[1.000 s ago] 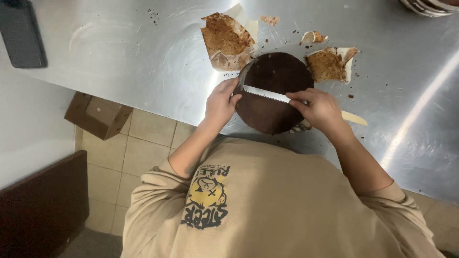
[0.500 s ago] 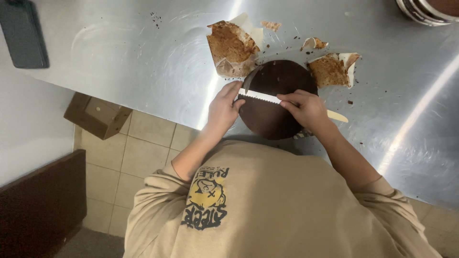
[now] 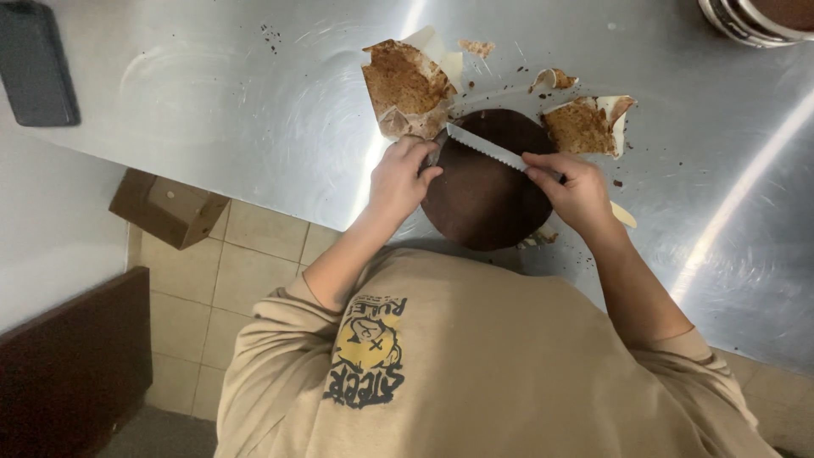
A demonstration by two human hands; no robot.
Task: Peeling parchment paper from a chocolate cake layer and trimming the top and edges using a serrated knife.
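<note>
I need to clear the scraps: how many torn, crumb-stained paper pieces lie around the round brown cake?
3: a large piece above the left hand, a small scrap beyond the cake, and one above the right hand. More may hide under the cake.

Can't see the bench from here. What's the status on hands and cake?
Right hand grips serrated knife. Left hand steadies round chocolate cake. Torn baking paper lies beside.

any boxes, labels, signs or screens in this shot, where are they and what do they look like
Cardboard box: on the tiled floor below the steel table's edge, brown and rectangular.
Dark flat device: top left on the table, a rounded dark grey rectangle, face blank.
Sweatshirt print: on the beige chest, yellow and dark blue.
</note>
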